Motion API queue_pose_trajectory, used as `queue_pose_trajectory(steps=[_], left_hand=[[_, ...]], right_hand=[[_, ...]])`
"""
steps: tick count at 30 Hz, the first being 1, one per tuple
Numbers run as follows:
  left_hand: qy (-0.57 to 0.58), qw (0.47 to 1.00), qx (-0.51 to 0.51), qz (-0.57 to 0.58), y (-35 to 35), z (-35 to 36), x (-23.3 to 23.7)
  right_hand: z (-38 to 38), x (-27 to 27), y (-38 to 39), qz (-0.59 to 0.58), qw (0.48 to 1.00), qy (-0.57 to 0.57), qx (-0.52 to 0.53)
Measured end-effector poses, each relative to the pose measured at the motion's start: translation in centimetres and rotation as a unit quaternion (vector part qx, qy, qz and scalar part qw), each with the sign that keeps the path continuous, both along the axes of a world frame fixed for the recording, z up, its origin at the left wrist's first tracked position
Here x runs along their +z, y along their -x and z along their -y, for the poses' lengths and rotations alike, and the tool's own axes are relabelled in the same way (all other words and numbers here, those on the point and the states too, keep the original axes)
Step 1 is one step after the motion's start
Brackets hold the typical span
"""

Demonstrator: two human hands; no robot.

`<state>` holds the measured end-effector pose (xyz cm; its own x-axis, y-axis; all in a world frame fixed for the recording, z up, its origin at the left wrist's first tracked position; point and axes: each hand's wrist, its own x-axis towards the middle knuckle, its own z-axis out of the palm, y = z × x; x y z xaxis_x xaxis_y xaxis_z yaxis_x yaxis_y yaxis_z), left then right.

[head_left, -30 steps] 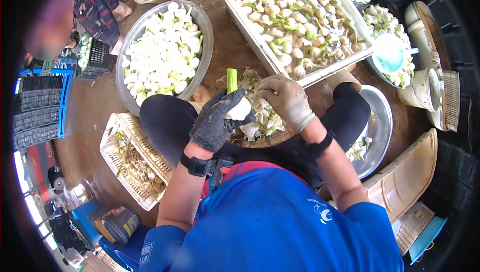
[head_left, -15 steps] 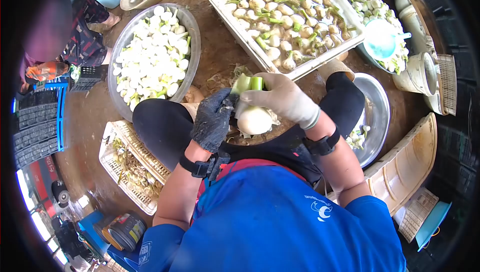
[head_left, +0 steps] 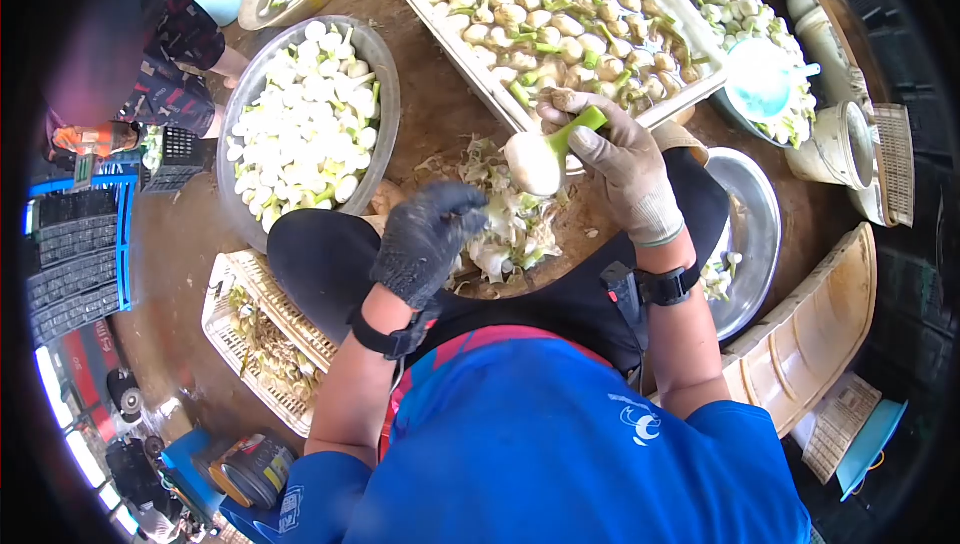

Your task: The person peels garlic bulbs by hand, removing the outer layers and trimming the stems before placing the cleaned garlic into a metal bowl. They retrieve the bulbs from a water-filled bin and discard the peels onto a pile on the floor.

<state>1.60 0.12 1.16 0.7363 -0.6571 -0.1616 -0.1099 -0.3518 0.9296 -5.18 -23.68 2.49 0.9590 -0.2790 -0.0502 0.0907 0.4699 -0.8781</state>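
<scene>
My right hand (head_left: 622, 166), in a pale, dirt-stained glove, grips a fresh garlic bulb (head_left: 535, 163) by its short green stalk. The bulb is white and smooth, hanging to the left of the fingers. Apart from it, my left hand (head_left: 425, 236) wears a dark glove, its fingers loosely bent and a little blurred, with nothing visible in them. On the ground between my legs, below the bulb, lies a heap of peeled husks (head_left: 510, 234).
A white tray (head_left: 480, 74) holds many unpeeled bulbs in water. At the left stands a grey tub (head_left: 390, 84) of white bulbs. A metal basin (head_left: 765, 234) sits by my right leg, a cream crate (head_left: 215, 319) at lower left. Another person's leg (head_left: 175, 94) shows at upper left.
My hands have moved apart: the right has lifted the bulb up and right, away from the left. The leaf layer at the stalk is off, and the husk heap now shows.
</scene>
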Motion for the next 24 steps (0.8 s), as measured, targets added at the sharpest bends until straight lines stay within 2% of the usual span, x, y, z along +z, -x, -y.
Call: queue_pose_trajectory(steps=[1,2,4,6,8,9,11,13,15,17,18,19,20,21,22,23,24], left_hand=[[0.085,0.994,0.036,0.051,0.1,1.0,1.7],[0.085,0.994,0.038,0.05,0.0,1.9,2.9],[0.075,0.972,0.039,0.217,-0.3,3.2,4.2],[0.093,0.971,0.039,0.215,-0.5,3.5,3.4],[0.082,0.956,0.006,0.283,-0.8,3.6,2.9],[0.083,0.956,0.004,0.282,-0.8,3.6,2.7],[0.029,0.942,-0.013,0.333,-0.9,3.6,2.6],[0.022,0.95,-0.023,0.311,-0.3,3.3,3.0],[0.02,0.956,-0.035,0.289,0.5,3.1,2.7],[0.011,0.931,-0.167,0.323,1.6,2.6,0.5],[0.011,0.932,-0.167,0.323,1.5,2.3,-1.1],[-0.197,0.92,-0.235,0.245,1.0,2.3,-1.4],[-0.393,0.859,-0.289,0.157,0.3,2.6,-1.6],[-0.431,0.858,-0.266,0.091,-0.4,2.8,-1.8],[-0.43,0.856,-0.272,0.09,-0.5,2.8,-1.2],[-0.3,0.934,-0.163,0.107,-0.6,2.5,-0.9],[-0.16,0.979,-0.044,0.122,-0.7,2.5,-0.4]], right_hand=[[0.2,-0.1,0.1,0.0,0.999,0.052,0.012],[0.1,0.0,0.1,-0.001,0.999,0.052,0.013],[-0.3,0.4,-0.3,0.014,0.991,0.131,0.02],[-1.1,1.4,-0.4,0.008,0.995,0.101,0.024],[-1.5,1.6,-0.3,0.001,0.995,0.101,0.016],[-1.5,1.1,-0.4,0.005,0.995,0.097,0.018],[-1.6,0.8,-0.2,-0.005,0.996,0.086,0.007],[-1.6,0.0,-0.1,-0.015,0.997,0.076,-0.003],[-1.1,-1.3,-0.1,-0.056,0.997,-0.017,-0.05],[-0.9,-0.4,-0.3,-0.054,0.995,-0.044,-0.068],[-0.9,-0.1,-0.4,-0.051,0.993,-0.073,-0.081],[-0.8,-0.3,-0.7,-0.042,0.989,-0.111,-0.091],[-0.5,-0.5,-1.0,-0.038,0.989,-0.11,-0.089],[-0.2,-0.6,-1.1,-0.056,0.988,-0.099,-0.107],[-0.1,-0.9,-0.8,-0.08,0.984,-0.09,-0.128],[0.0,-1.6,-0.5,-0.085,0.984,-0.09,-0.131],[0.1,-2.5,-0.7,-0.077,0.986,0.014,-0.147]])
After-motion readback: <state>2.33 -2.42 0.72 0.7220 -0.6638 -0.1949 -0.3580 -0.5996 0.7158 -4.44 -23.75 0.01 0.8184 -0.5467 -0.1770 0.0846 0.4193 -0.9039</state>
